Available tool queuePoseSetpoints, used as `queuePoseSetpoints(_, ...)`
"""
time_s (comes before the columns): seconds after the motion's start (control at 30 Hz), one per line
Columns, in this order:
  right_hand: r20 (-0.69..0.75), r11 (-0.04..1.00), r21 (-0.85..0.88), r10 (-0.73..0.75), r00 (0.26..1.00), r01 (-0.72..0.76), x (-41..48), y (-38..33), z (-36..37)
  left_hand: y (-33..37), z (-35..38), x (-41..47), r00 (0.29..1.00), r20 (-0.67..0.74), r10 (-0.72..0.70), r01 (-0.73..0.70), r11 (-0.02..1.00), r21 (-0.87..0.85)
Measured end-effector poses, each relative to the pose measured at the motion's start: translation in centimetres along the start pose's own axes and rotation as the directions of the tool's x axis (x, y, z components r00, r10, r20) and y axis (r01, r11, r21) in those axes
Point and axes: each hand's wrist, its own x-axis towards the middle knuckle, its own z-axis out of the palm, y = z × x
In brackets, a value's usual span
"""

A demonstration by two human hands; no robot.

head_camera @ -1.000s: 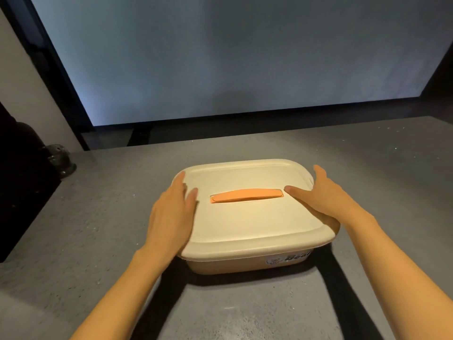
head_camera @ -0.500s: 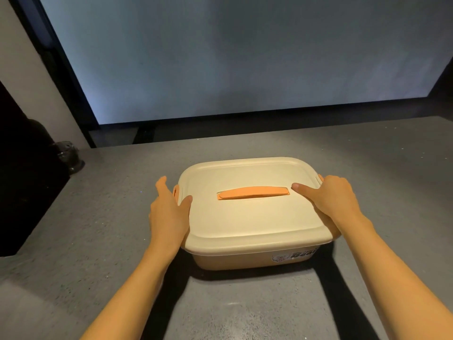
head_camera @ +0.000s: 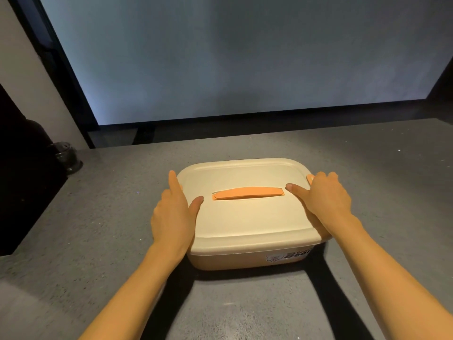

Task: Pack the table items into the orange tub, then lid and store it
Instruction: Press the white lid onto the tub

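Fingers (head_camera: 174,182) of both hands flanking the lidded tub (head_camera: 247,260).

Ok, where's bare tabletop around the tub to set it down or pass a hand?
Bare grey table lies right of the tub, behind it to the far edge, and left of it toward the dark object. Crowded only at the lid sides, where the left hand and right hand grip.

The tub (head_camera: 247,260) sits on the table (head_camera: 98,217) at the centre of the frame, with the lid (head_camera: 247,217) on it and the handle (head_camera: 248,193) lying across the lid's middle. The left hand (head_camera: 172,214) is at the tub's left side, the right hand (head_camera: 323,200) at its right side, thumbs on the lid. A dark round object (head_camera: 66,157) stands at the table's far left edge. A large screen (head_camera: 220,57) fills the upper frame behind the table.
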Motion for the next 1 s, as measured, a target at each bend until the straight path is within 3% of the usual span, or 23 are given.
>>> queuePoseSetpoints(0.13,0.217,0.986,0.158,0.025,0.976,-0.060,0.3,1.2,0.3,-1.1,0.4,1.6,0.977,0.192,-0.088,0.101,0.993,-0.058)
queuePoseSetpoints(0.33,0.277,0.998,0.035,-0.061,0.959,0.053,0.7,1.0,0.1,-1.3,0.0,3.0,0.930,0.347,-0.120,0.101,0.992,0.075)
queuePoseSetpoints(0.8,0.237,0.991,0.067,-0.132,0.962,0.119,0.3,0.9,0.4,-2.4,0.4,2.9,0.934,0.351,-0.069,0.082,0.996,-0.021)
queuePoseSetpoints(1.0,0.211,0.980,0.129,-0.176,0.961,0.151,0.3,-0.9,0.5,-3.2,-1.3,2.5,0.953,0.289,-0.096,0.118,0.991,-0.060)
